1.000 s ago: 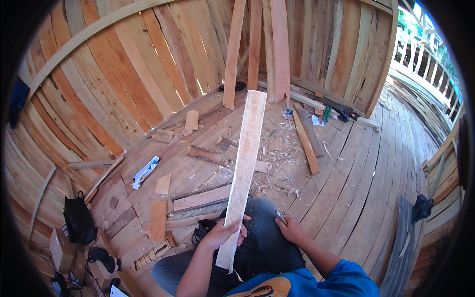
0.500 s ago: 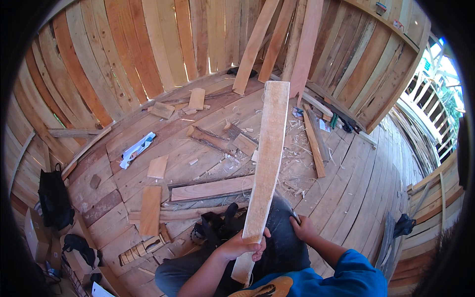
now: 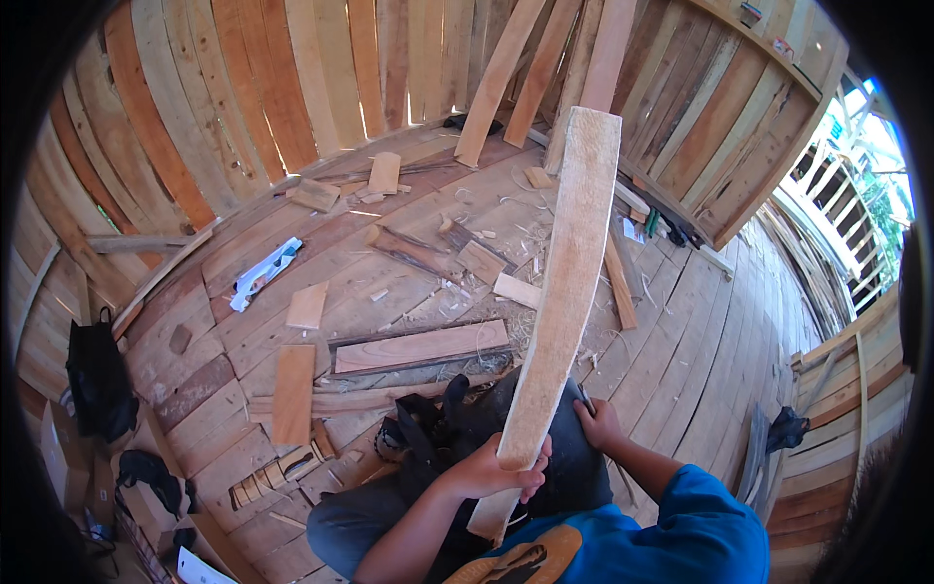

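My left hand (image 3: 501, 467) is closed round a long, pale wooden plank (image 3: 569, 263) near its lower end. The plank slants up and away from my lap, its far end raised in front of boards leaning on the wall. One long edge of it looks slightly curved. My right hand (image 3: 598, 425) rests by my right knee, its fingers closed on a slim tool (image 3: 585, 397) with a greyish tip. Most of that tool is hidden by the hand, so its kind cannot be made out.
Wood shavings, offcuts and a bark-sided piece (image 3: 413, 255) litter the plank floor. A flat board (image 3: 293, 394) and a longer reddish board (image 3: 423, 347) lie ahead of my legs. Cardboard boxes (image 3: 146, 457) and a black bag (image 3: 100, 380) stand at left; tall boards lean on the far wall.
The plank in my left hand has swung right and its far end has risen. My right hand stays by the knee, still closed on the slim tool. The view has shifted slightly.
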A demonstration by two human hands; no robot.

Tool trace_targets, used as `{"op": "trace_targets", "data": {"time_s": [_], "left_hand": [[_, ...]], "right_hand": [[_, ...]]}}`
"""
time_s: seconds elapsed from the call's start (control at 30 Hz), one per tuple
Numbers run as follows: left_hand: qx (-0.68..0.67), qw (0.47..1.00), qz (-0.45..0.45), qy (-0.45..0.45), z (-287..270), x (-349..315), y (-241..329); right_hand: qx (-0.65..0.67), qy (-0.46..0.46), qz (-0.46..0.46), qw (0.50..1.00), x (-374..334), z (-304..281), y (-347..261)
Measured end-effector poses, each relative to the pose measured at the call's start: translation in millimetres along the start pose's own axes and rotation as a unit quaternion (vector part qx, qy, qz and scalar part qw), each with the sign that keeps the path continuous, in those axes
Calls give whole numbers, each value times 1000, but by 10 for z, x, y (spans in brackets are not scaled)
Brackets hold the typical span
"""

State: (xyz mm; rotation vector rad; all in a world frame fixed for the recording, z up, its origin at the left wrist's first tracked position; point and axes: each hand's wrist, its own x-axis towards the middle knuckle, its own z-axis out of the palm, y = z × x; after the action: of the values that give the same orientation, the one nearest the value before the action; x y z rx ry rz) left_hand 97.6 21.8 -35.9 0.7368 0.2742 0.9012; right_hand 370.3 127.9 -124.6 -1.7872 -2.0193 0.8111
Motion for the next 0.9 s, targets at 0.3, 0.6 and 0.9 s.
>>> {"op": "trace_targets", "data": {"time_s": [0.3,0.6,0.9], "left_hand": [[-33,998,3,45,23,-32,14],[80,995,-12,59,9,-24,51],[103,992,-27,73,13,-1,36]], "right_hand": [[2,4,12,1000,-3,18,36],[23,-6,15,1000,16,34,109],[21,-4,22,1000,12,15,76]]}}
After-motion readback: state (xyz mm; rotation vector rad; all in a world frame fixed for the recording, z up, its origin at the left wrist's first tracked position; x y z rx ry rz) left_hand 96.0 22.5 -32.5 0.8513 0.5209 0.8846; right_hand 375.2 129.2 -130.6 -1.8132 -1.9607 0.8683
